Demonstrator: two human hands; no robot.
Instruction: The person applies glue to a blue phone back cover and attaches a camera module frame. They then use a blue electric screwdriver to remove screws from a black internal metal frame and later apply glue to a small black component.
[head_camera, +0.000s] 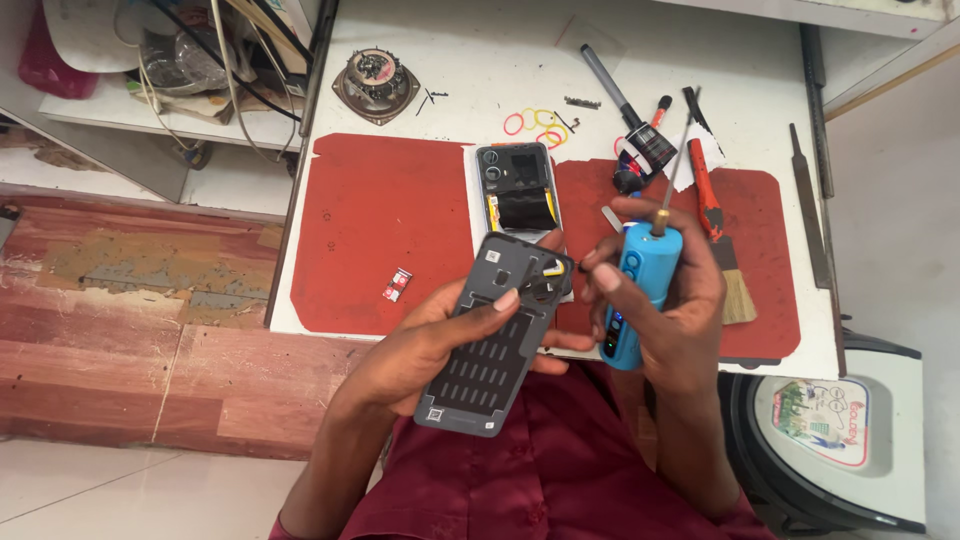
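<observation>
- Fingers of your left hand (450, 335) wrap the grey phone back cover (492, 335), thumb lying across its face, the cover tilted above the table edge.
- Your right hand (670, 300) is closed round the blue electric screwdriver (637, 292), bit pointing up.
- The cover looks light, thin and likely flexible; keep your hold on its long edges, away from the camera cut-out.
- The opened phone (517, 190) lies on the red mat (390, 220), well apart, with rubber bands (537, 124) and a brush (735, 285) nearby.
</observation>
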